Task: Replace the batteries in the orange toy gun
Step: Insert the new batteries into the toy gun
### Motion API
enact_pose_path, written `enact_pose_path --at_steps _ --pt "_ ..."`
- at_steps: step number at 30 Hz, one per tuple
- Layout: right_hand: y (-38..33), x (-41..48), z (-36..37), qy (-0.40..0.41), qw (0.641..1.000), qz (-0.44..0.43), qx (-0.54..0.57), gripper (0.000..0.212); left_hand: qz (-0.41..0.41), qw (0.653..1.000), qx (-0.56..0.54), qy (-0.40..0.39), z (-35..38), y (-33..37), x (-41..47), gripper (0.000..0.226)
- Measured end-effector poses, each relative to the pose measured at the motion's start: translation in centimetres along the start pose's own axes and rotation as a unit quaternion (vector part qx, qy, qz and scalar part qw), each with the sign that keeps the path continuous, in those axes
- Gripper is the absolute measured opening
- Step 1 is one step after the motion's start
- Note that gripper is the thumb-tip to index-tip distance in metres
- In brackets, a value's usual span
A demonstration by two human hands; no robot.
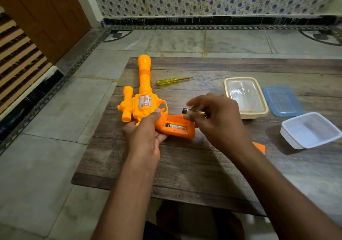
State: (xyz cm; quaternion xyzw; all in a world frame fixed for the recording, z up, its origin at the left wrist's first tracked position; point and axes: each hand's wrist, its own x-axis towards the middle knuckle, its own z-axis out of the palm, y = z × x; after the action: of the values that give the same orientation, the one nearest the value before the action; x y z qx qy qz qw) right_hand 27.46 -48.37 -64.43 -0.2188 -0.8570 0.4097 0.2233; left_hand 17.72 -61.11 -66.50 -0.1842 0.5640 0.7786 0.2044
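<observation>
The orange toy gun (142,99) lies on the left part of the wooden worktop (185,165). Its long barrel points away from the person and its grip (187,133) is turned to the right, with the opened side facing up. One seated battery (174,126) lies in the recess of the grip.

The left hand (146,130) grips the gun where body and grip meet, with the thumb on top by the trigger guard and the fingers curled underneath. The right hand (214,121) hovers just above the far edge of the grip and pinches a loose battery (194,112) between thumb and fingertips, with the dark end pointing left. The index finger is blurred.

A yellow-handled screwdriver (174,80) lies beyond the hands, near the barrel but apart from it, tip to the right. To the right sit a cream container (246,97), then a blue lid (282,100) lying flat, then a white tub (311,130) nearer the person — all well clear of the gun. The right hand overlaps the near-left corner of the cream container in this view. A flat orange piece (259,147) shows from behind the right forearm — the arm hides most of it.

Grey floor tiles (46,128) surround the worktop, and a brown door (46,17) stands at the far left.
</observation>
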Motion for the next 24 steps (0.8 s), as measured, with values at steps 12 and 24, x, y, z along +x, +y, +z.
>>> enact_pose_path --at_steps 12,24 --pt "-0.7 0.0 0.7 -0.100 0.984 -0.113 -0.100 0.023 0.052 0.997 0.054 0.009 -0.1 -0.4 -0.1 0.048" --pt "-0.1 0.4 3.2 -0.008 0.989 -0.145 -0.026 0.012 0.045 0.998 0.051 -0.007 0.2 -0.5 -0.4 0.050"
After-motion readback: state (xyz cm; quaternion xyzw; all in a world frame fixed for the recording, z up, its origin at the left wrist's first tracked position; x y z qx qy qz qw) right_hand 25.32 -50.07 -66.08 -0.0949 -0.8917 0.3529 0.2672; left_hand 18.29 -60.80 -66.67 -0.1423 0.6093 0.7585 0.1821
